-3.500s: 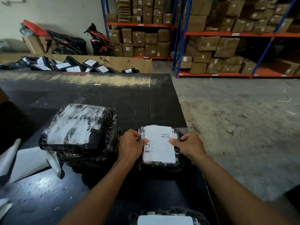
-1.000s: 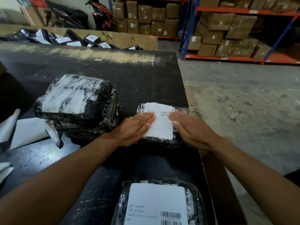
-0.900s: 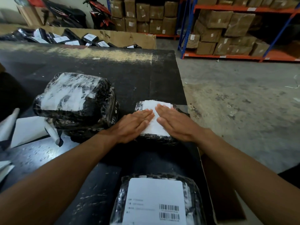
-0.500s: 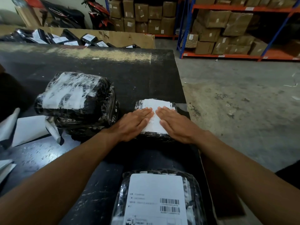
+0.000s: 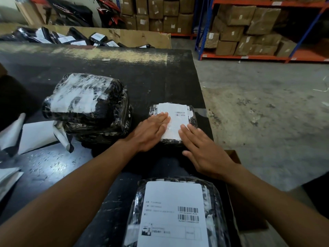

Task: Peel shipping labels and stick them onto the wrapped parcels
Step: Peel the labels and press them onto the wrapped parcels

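— Which one is being worked on?

— The small parcel, wrapped in black film, near the right edge of the black table. The shipping label lies face up on top of it, with its barcode toward the far right corner.

— And the hands?

— Both are flat and have hold of nothing. The left hand lies with straight, closed fingers across the label's left half. The right hand is stretched out too, fingertips on the label's near right corner and palm over the parcel's near edge. I can't tell from here whether that palm touches the table.

— What crowds them?

— Just to the left, close beside the left wrist, is a stack of bigger parcels. The top one shows crumpled white paper under clear film. Left of that, white backing sheets lie loose on the table. Nearest the person, between the forearms, is another wrapped parcel with a large white label and two barcodes. Its near end runs out of view.

— Anything on the right?

— A brown cardboard box stands against the table's right side, partly under the right forearm. Past it is the concrete floor.

— And at the back?

— A low cardboard bin sits beyond the table's far edge, holding black labelled packets. Behind that are a red motorbike and blue-and-orange racks loaded with brown cartons.
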`<action>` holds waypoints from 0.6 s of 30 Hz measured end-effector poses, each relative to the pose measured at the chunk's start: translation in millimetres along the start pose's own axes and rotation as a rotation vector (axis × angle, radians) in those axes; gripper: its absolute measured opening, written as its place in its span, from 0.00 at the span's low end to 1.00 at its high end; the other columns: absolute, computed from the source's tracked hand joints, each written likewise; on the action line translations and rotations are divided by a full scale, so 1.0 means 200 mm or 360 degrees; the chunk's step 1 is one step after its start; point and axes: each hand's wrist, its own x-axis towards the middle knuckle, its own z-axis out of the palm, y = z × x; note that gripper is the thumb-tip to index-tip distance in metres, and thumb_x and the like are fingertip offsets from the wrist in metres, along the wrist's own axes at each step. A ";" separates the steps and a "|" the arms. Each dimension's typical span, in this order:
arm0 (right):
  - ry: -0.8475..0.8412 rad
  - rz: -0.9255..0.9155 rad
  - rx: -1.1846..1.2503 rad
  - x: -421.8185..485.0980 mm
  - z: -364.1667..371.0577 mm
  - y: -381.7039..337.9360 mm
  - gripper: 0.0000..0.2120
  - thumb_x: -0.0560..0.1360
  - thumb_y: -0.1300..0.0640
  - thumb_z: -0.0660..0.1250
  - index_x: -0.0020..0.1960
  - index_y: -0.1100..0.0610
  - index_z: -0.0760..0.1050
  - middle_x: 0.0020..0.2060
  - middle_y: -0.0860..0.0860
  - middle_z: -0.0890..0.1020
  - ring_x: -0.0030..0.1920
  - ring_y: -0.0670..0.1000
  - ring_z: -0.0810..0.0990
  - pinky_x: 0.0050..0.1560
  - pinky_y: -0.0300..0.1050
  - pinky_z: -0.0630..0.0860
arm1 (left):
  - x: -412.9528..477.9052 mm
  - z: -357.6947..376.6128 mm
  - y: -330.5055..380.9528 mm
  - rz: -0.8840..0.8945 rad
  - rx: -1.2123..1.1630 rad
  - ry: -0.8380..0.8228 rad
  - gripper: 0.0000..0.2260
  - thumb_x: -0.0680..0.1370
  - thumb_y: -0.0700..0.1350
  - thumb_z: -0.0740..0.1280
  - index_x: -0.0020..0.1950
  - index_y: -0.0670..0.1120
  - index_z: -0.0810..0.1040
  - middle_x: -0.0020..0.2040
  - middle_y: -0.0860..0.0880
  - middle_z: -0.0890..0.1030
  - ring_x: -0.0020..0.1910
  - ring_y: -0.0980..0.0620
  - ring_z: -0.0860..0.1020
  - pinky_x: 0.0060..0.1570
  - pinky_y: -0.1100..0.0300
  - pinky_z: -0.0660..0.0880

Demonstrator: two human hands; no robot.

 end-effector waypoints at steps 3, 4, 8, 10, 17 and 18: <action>0.0101 -0.0077 0.0007 -0.13 -0.01 0.06 0.27 0.84 0.47 0.42 0.77 0.63 0.58 0.75 0.60 0.64 0.77 0.58 0.59 0.77 0.52 0.52 | -0.01 0.01 0.01 0.0007 0.0017 0.0035 0.21 0.85 0.46 0.49 0.79 0.46 0.58 0.80 0.50 0.55 0.78 0.55 0.52 0.71 0.67 0.42; 0.0125 -0.0067 0.0038 -0.10 -0.04 0.06 0.28 0.84 0.48 0.42 0.76 0.64 0.60 0.75 0.60 0.65 0.76 0.57 0.60 0.77 0.51 0.52 | 0.00 0.01 0.02 0.0004 0.0012 0.0047 0.21 0.85 0.46 0.49 0.79 0.46 0.58 0.80 0.49 0.55 0.78 0.55 0.52 0.71 0.68 0.42; 0.0102 0.0072 0.0111 0.13 -0.06 -0.02 0.32 0.83 0.44 0.37 0.77 0.63 0.58 0.77 0.59 0.61 0.78 0.57 0.56 0.78 0.51 0.48 | 0.00 0.00 0.02 -0.0008 -0.0003 0.0032 0.21 0.85 0.46 0.50 0.79 0.46 0.58 0.80 0.50 0.56 0.78 0.55 0.52 0.72 0.67 0.44; 0.0050 0.0027 0.0055 0.10 -0.01 -0.01 0.31 0.83 0.45 0.38 0.77 0.63 0.59 0.76 0.59 0.63 0.77 0.57 0.58 0.76 0.53 0.50 | -0.01 0.00 0.02 0.0006 -0.0005 0.0017 0.21 0.85 0.46 0.50 0.79 0.46 0.59 0.79 0.50 0.56 0.78 0.56 0.53 0.71 0.68 0.43; 0.0345 0.0167 0.0459 -0.08 -0.09 0.08 0.25 0.81 0.50 0.52 0.75 0.60 0.66 0.73 0.53 0.69 0.75 0.51 0.64 0.73 0.51 0.63 | -0.01 0.02 0.02 -0.0009 -0.0058 0.0081 0.21 0.85 0.45 0.49 0.78 0.46 0.59 0.79 0.50 0.57 0.78 0.56 0.53 0.70 0.69 0.42; 0.0360 0.0235 0.0510 -0.03 -0.12 0.09 0.26 0.81 0.49 0.52 0.76 0.59 0.64 0.74 0.53 0.67 0.76 0.50 0.62 0.75 0.48 0.60 | -0.01 0.02 0.02 -0.0016 -0.0074 0.0073 0.21 0.85 0.46 0.50 0.78 0.46 0.59 0.79 0.50 0.57 0.78 0.56 0.53 0.70 0.69 0.42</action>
